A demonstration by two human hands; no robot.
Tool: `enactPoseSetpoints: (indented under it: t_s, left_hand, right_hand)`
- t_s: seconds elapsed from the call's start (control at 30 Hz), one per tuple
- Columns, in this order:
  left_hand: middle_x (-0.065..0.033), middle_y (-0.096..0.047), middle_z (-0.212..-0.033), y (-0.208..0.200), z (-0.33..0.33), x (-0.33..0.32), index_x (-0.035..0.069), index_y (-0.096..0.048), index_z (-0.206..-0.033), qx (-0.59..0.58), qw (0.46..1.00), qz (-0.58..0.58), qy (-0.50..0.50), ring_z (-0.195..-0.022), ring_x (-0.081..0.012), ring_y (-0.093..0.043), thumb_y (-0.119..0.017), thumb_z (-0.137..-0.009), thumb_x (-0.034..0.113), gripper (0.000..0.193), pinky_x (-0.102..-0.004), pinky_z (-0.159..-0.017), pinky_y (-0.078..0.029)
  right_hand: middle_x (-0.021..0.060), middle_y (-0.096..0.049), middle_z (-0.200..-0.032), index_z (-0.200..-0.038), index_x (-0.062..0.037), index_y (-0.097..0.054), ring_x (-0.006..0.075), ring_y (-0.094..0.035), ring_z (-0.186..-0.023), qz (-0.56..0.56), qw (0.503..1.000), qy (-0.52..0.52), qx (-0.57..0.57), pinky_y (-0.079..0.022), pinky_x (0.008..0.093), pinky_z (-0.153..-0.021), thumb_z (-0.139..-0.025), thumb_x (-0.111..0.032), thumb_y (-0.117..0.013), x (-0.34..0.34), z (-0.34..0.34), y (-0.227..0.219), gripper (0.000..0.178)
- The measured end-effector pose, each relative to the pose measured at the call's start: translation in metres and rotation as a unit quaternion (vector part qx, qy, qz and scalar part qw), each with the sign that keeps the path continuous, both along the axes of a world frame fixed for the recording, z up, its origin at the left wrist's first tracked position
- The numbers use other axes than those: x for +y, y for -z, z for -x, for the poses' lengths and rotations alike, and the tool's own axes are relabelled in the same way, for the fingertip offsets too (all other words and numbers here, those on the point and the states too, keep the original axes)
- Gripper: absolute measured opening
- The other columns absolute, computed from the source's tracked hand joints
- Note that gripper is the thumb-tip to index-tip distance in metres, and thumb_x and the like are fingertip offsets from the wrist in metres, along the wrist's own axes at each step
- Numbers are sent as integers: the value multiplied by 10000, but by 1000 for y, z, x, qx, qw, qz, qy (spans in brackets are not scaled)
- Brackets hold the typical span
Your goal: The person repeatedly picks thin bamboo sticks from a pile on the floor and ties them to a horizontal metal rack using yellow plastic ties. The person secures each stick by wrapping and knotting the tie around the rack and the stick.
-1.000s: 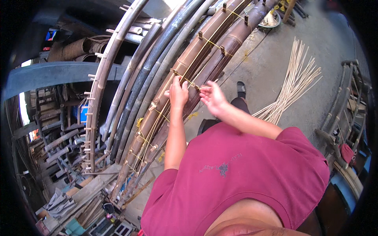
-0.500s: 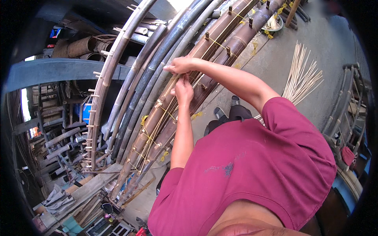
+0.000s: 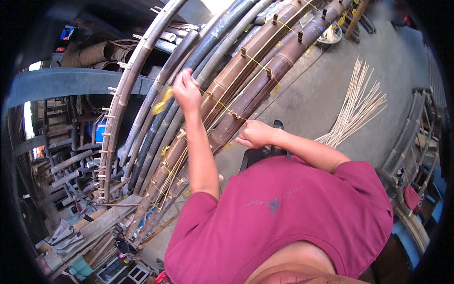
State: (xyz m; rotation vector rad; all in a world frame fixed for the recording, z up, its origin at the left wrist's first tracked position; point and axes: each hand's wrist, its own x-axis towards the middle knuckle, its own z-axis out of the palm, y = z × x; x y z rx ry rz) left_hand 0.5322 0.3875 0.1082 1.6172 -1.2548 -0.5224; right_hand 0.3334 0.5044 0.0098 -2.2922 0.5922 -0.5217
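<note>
A yellow cord (image 3: pixel 218 101) is drawn taut across two long brown bamboo poles, between my hands. My left hand (image 3: pixel 187 92) is closed on one end, raised beyond the left pole (image 3: pixel 253 46), with a loose yellow tail (image 3: pixel 162 102) hanging beside it. Lower and to the right, beside the right pole (image 3: pixel 285 59), my right hand (image 3: pixel 256 134) is closed on the other end. Short pegs (image 3: pixel 269 72) stick up from both poles. Thin bamboo strips (image 3: pixel 180 161) run lengthwise between the poles, and more cord ties cross them above and below.
Several dark poles (image 3: pixel 161 111) lie to the left, beside a curved pole with pegs (image 3: pixel 124 90). A bundle of thin sticks (image 3: pixel 352 111) rests on the floor at right. Farther back stands a white basin (image 3: pixel 330 35). A blue beam (image 3: pixel 71 85) crosses the left side.
My hands were together over the left pole and have moved apart. The left went up and left, the right down and right, stretching the yellow cord between them.
</note>
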Motion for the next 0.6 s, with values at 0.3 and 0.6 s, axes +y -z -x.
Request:
enactPoseSetpoints:
  t_s: [0.3,0.6]
  left_hand:
    - [-226,-680,-956,75,-89,5,57,-702,-947,-243,945,-212,50,-948,-434,-632,-513,-941,388,382,-507,-834,-501]
    - [-213,-650,-944,18,-285,378,30,-620,-966,-341,872,-205,-285,-905,-411,-613,-589,-925,405,378,-484,-785,-475]
  right_hand:
    - [152,-603,-604,-612,-55,-630,360,-595,-643,75,995,10,70,-484,442,-805,-887,-287,-582,19,-20,-6,363]
    - [132,-630,-883,-994,-29,-627,324,-607,-891,-17,997,56,-57,-490,425,-817,-847,-110,-640,98,-132,-79,168]
